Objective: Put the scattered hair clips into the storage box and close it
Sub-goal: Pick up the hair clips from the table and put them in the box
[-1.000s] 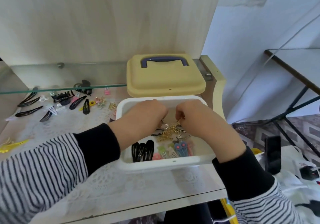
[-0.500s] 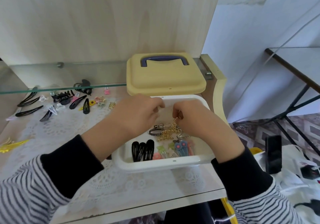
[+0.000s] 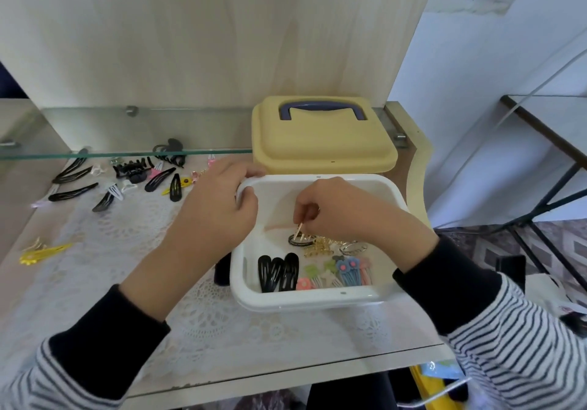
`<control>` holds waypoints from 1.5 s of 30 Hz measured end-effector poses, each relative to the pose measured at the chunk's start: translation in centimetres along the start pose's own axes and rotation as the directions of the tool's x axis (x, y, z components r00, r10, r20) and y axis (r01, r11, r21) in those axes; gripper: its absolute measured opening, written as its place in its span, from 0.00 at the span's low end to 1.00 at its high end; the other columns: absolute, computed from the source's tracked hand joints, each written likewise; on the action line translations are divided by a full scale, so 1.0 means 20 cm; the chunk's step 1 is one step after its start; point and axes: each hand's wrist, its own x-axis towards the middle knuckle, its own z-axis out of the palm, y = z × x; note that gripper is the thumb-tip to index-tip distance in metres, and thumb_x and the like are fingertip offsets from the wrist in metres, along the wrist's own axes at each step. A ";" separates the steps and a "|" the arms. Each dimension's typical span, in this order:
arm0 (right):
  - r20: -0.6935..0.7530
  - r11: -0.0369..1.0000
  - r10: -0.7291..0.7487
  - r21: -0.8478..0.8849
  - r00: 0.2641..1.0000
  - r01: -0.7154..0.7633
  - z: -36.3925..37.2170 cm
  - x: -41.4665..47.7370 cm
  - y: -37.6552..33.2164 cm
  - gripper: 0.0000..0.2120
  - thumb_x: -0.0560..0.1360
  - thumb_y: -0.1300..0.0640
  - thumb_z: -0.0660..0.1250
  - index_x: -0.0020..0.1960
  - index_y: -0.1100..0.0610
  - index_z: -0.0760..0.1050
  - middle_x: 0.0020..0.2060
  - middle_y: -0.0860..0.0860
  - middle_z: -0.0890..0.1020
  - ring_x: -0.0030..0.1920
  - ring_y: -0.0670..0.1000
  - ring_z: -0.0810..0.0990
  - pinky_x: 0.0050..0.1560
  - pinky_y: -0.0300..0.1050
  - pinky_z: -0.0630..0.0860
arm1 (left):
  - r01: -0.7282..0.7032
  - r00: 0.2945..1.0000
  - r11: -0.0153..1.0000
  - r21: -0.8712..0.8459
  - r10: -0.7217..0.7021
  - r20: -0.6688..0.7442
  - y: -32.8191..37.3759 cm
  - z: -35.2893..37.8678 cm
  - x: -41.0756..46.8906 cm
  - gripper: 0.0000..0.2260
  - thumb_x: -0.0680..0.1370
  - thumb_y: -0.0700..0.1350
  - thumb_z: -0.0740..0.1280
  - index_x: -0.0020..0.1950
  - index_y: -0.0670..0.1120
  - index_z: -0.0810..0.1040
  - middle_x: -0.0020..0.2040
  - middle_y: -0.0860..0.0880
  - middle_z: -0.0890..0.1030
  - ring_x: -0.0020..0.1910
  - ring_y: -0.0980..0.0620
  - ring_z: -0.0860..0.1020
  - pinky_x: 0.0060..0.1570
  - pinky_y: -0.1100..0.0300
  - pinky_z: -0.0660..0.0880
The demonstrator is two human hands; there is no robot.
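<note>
The white storage box stands open on the lace-covered table, holding black snap clips, pastel flower clips and gold claw clips. My right hand is inside the box and pinches a thin gold clip above the pile. My left hand grips the box's far left rim. The yellow lid with a blue handle lies behind the box. Several black, white and pink clips are scattered at the left, and a yellow clip lies near the table's left edge.
A glass shelf runs above the scattered clips at the back left. A wooden panel closes the back. A dark object sits just left of the box. The table's front edge is close to me; a metal-legged table stands at right.
My left hand has drawn out of the box to its far left rim. My right hand has stayed inside, shifting slightly left with the gold clip.
</note>
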 end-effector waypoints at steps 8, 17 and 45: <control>0.081 0.982 -0.161 -0.082 0.984 0.168 0.05 0.08 -0.03 0.09 0.73 0.64 0.67 0.49 0.55 0.83 0.42 0.46 0.82 0.45 0.46 0.79 0.47 0.37 0.75 | 0.055 0.995 0.998 -0.043 -0.058 -0.077 -0.01 0.00 -0.05 0.13 0.75 0.37 0.63 0.56 0.48 0.80 0.53 0.55 0.78 0.51 0.57 0.75 0.52 0.56 0.76; 0.074 0.966 -0.216 -0.130 0.973 0.225 0.17 0.18 -0.03 0.07 0.73 0.59 0.69 0.50 0.54 0.82 0.47 0.50 0.82 0.48 0.50 0.79 0.51 0.45 0.77 | 0.111 0.982 0.986 -0.126 -0.128 -0.136 0.01 0.03 -0.06 0.14 0.75 0.36 0.62 0.54 0.53 0.79 0.52 0.63 0.77 0.53 0.63 0.75 0.49 0.70 0.73; -0.353 0.961 -0.206 0.104 0.913 0.257 -0.11 -0.02 -0.29 0.08 0.77 0.56 0.63 0.53 0.50 0.79 0.43 0.43 0.80 0.43 0.42 0.77 0.43 0.32 0.72 | 0.196 0.934 0.887 -0.419 -0.299 -0.195 -0.10 -0.06 -0.11 0.12 0.82 0.42 0.57 0.57 0.51 0.78 0.53 0.59 0.79 0.54 0.63 0.76 0.53 0.72 0.70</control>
